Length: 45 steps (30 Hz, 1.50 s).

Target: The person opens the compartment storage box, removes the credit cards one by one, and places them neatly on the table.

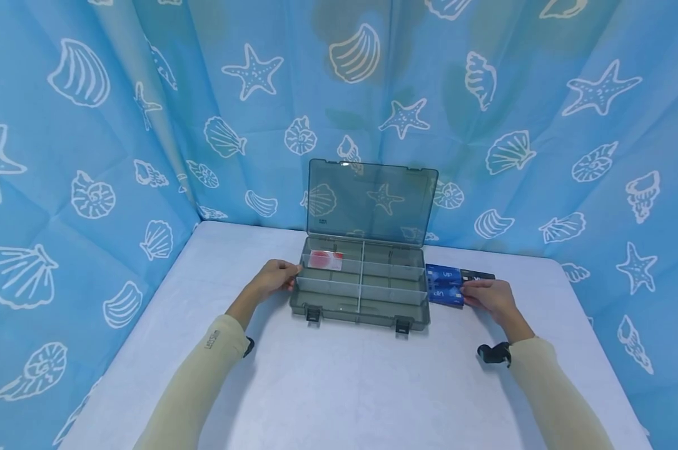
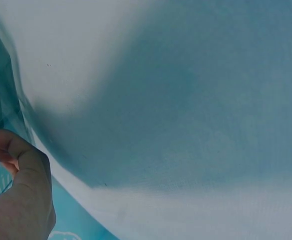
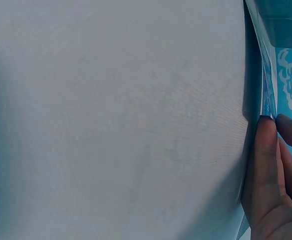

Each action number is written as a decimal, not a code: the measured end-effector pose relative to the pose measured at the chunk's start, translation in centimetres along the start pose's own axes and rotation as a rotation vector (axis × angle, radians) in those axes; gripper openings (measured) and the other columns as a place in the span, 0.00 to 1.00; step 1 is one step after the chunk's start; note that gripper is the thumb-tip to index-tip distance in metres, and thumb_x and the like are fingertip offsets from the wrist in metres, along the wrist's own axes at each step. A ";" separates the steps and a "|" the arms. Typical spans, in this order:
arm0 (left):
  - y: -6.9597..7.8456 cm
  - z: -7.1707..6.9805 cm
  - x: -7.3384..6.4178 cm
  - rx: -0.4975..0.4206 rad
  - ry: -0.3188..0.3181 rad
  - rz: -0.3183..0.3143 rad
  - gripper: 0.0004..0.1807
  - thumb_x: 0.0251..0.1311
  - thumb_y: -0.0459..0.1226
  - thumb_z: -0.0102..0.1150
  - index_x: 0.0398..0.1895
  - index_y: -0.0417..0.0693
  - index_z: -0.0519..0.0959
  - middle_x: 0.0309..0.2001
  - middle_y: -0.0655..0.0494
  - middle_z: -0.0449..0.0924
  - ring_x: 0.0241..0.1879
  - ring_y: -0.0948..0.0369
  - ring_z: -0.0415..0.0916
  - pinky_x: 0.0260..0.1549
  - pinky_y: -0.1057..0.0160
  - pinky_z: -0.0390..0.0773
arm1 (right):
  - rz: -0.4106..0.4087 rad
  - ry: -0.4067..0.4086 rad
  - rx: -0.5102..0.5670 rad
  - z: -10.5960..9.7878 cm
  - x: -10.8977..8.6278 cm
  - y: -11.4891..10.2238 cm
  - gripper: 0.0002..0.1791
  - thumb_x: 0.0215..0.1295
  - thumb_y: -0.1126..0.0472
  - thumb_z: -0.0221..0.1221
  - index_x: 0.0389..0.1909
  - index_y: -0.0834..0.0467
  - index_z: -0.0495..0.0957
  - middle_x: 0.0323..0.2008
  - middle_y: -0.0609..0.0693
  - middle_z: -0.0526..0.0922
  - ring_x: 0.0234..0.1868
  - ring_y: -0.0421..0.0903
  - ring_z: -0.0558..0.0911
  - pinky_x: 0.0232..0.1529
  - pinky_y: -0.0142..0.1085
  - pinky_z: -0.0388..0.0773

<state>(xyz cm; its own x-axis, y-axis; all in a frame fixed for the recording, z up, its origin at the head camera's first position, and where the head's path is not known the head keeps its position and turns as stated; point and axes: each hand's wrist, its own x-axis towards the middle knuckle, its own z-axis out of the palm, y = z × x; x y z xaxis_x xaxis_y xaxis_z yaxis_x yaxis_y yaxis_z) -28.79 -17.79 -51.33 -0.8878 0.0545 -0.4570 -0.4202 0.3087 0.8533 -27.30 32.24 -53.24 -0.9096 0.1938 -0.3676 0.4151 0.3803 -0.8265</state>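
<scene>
A grey translucent compartment box (image 1: 392, 311) lies on the table with its lid (image 1: 373, 200) raised at the back. Thin clear dividers split its inside, and a red-and-white card (image 1: 326, 260) rests in a left compartment. At the box's left wall, my left hand (image 1: 275, 276) grips the side; its bent thumb and fingers (image 2: 23, 165) show at the edge of the left wrist view. My right hand (image 1: 490, 296) pinches a blue VIP card (image 1: 445, 295) between thumb and fingers, close by the box's right wall. Just behind it is another blue card (image 1: 443, 274).
A black card (image 1: 480, 275) lies behind my right hand, partly covered. Two dark latches, left (image 1: 313, 314) and right (image 1: 403, 325), stick out from the box's front. White cloth covers the table (image 1: 350, 387). A blue seashell curtain (image 1: 294, 81) hangs around the back and sides.
</scene>
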 end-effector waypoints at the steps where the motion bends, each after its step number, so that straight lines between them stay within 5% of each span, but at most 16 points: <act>1: -0.1 0.0 0.0 -0.002 -0.001 0.000 0.21 0.71 0.46 0.53 0.56 0.37 0.72 0.38 0.48 0.75 0.34 0.58 0.74 0.39 0.60 0.77 | -0.004 0.002 -0.007 0.0 0.0 0.0 0.22 0.69 0.61 0.59 0.59 0.69 0.74 0.59 0.69 0.73 0.36 0.40 0.84 0.40 0.30 0.81; 16: 0.0 0.0 0.0 -0.004 0.002 -0.001 0.20 0.71 0.45 0.53 0.55 0.37 0.73 0.37 0.48 0.75 0.34 0.58 0.74 0.37 0.61 0.77 | -0.007 0.036 -0.136 0.0 0.1 -0.7 0.22 0.68 0.59 0.60 0.55 0.70 0.76 0.54 0.69 0.77 0.39 0.47 0.86 0.38 0.32 0.82; 22: -0.1 -0.1 0.0 -0.004 -0.003 0.000 0.21 0.71 0.45 0.53 0.55 0.37 0.73 0.37 0.48 0.75 0.34 0.58 0.74 0.38 0.60 0.77 | -0.087 0.086 -0.151 -0.5 -0.2 -2.2 0.22 0.72 0.57 0.55 0.56 0.72 0.75 0.50 0.68 0.79 0.43 0.53 0.86 0.42 0.35 0.81; 23: -0.1 -0.1 0.0 -0.001 -0.001 0.001 0.21 0.71 0.46 0.53 0.55 0.37 0.73 0.37 0.48 0.75 0.34 0.58 0.74 0.39 0.60 0.77 | -0.130 0.111 -0.134 -0.6 0.9 -1.8 0.24 0.72 0.54 0.55 0.55 0.71 0.76 0.47 0.67 0.81 0.41 0.51 0.86 0.40 0.33 0.81; 27: -0.1 -0.1 0.1 0.003 0.006 -0.003 0.21 0.70 0.46 0.54 0.55 0.38 0.73 0.38 0.47 0.75 0.34 0.57 0.74 0.39 0.60 0.77 | -0.218 0.101 -0.065 0.4 0.8 -5.1 0.24 0.73 0.52 0.53 0.56 0.70 0.74 0.47 0.66 0.81 0.42 0.51 0.85 0.43 0.37 0.81; 32: -0.2 -0.2 0.2 0.011 0.011 0.001 0.21 0.70 0.46 0.54 0.55 0.38 0.73 0.38 0.48 0.76 0.35 0.58 0.75 0.37 0.61 0.77 | -0.237 -0.053 -0.006 4.8 -0.6 -11.1 0.24 0.74 0.55 0.52 0.58 0.71 0.73 0.50 0.66 0.80 0.43 0.50 0.85 0.52 0.46 0.77; 37: -0.4 -0.5 0.1 0.008 0.013 0.013 0.22 0.70 0.46 0.54 0.55 0.37 0.73 0.39 0.48 0.76 0.35 0.58 0.75 0.37 0.62 0.78 | -0.243 -0.308 0.173 11.1 -1.2 -15.6 0.21 0.73 0.61 0.53 0.59 0.72 0.71 0.52 0.67 0.78 0.51 0.56 0.82 0.48 0.39 0.80; 42: -0.6 -0.4 0.3 -0.002 0.018 0.012 0.22 0.70 0.46 0.55 0.55 0.38 0.74 0.38 0.48 0.76 0.35 0.58 0.75 0.36 0.64 0.78 | -0.216 -0.513 0.207 16.6 -1.5 -18.6 0.25 0.74 0.63 0.51 0.64 0.74 0.64 0.57 0.71 0.74 0.60 0.63 0.74 0.57 0.45 0.74; 45: -0.6 -0.3 0.4 -0.016 0.014 0.012 0.21 0.70 0.46 0.55 0.55 0.38 0.74 0.38 0.48 0.76 0.34 0.59 0.75 0.35 0.64 0.78 | -0.159 -0.597 0.172 18.9 -1.1 -19.2 0.31 0.76 0.62 0.49 0.70 0.75 0.51 0.65 0.73 0.63 0.66 0.65 0.67 0.64 0.49 0.67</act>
<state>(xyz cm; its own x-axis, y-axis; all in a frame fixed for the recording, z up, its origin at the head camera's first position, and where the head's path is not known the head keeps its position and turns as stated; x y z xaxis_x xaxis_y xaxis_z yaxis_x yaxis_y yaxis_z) -28.91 -18.25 -51.95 -0.8954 0.0451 -0.4429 -0.4121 0.2925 0.8629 -34.66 7.63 -45.02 -0.8352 -0.4089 -0.3677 0.3097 0.2028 -0.9290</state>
